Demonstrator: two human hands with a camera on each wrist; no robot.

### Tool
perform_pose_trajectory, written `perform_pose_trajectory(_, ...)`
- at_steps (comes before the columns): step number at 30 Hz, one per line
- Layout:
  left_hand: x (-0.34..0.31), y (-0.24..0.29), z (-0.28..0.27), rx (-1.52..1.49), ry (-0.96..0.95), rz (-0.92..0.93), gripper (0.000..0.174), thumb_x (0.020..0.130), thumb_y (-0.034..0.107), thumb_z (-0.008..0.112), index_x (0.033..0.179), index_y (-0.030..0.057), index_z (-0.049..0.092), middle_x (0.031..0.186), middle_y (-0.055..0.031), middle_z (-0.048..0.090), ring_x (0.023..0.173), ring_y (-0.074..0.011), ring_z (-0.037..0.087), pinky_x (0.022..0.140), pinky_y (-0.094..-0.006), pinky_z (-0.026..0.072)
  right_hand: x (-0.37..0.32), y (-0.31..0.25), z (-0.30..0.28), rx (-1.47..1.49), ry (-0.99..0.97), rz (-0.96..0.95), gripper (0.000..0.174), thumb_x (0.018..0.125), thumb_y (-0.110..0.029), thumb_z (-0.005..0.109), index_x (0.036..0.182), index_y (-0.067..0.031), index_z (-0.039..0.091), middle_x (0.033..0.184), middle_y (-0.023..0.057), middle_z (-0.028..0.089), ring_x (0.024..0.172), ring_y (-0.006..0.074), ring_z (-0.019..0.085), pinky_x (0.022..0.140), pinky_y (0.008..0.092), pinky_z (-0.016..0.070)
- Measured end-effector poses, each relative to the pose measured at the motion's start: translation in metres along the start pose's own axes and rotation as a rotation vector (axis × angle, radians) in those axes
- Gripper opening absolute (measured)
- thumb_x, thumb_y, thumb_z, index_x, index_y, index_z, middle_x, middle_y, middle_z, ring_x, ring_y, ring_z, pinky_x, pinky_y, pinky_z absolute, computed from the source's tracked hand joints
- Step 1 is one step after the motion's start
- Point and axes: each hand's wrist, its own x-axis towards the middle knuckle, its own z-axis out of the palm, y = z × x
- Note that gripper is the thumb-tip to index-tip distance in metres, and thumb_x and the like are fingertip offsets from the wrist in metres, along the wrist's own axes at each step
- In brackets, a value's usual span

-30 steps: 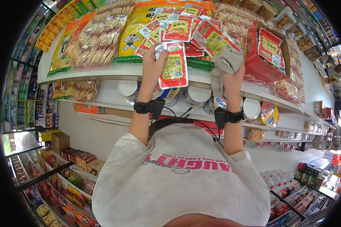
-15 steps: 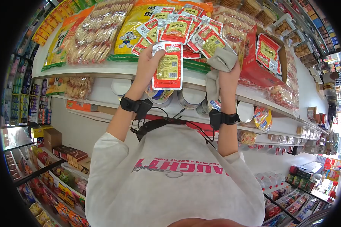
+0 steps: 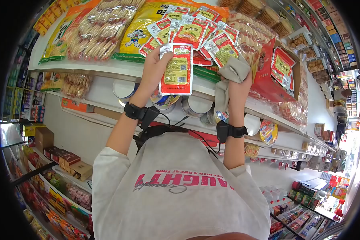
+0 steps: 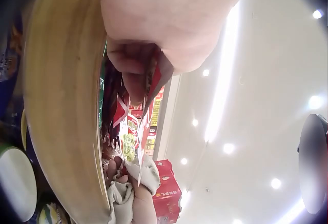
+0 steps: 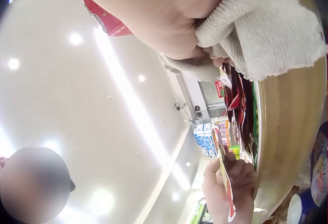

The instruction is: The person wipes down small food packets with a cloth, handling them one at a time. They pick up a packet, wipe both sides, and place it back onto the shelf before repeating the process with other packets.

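Note:
My left hand pinches a red and white snack packet near its top corner, thumb on the printed face. The packet hangs upright in front of the shelf edge. My right hand grips a grey cloth, part of which dangles below the fingers; in the right wrist view the knitted cloth covers much of that hand. Beyond both hands, a heap of similar packets lies on a yellow snack bag. One packet at the heap's right side reaches the cloth, which overlaps its lower corner.
Right of the heap stands an open red box holding more packets. Clear bags of crackers lie on the left of the shelf. Below its front edge, round tubs stand on a lower shelf.
The packet by the right hand has gone from raised near the cloth to lying against the heap. The left hand still pinches its packet. The view has shifted slightly.

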Motion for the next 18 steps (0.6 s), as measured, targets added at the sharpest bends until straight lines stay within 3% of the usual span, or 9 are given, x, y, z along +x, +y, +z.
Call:
perform_pose_trajectory(4, -0.005, 0.007, 0.003, -0.014, 0.036, 0.006, 0.037, 0.097, 0.009, 0.06, 0.131, -0.007, 0.055, 0.11, -0.01, 0.071, 0.09, -0.0095, 0.068, 0.076, -0.0236, 0.055, -0.003, -0.007, 0.002, -0.015, 0.011, -0.031, 0.046, 0.082, -0.004, 0.073, 0.123, 0.0001, 0.05, 0.104, 0.0104, 0.065, 0.085, 0.0178, 0.067, 0.071, 0.0315, 0.0558)
perform_pose_trajectory(18, -0.001, 0.0, -0.001, -0.035, 0.025, 0.023, 0.037, 0.097, 0.009, 0.061, 0.13, -0.0066, 0.055, 0.109, -0.0091, 0.07, 0.091, -0.0099, 0.068, 0.076, -0.0238, 0.0546, -0.002, -0.002, -0.001, -0.03, 0.009, -0.043, 0.056, 0.08, -0.007, 0.075, 0.129, -0.0001, 0.05, 0.112, 0.0108, 0.064, 0.1, 0.0192, 0.064, 0.084, 0.0326, 0.0537)
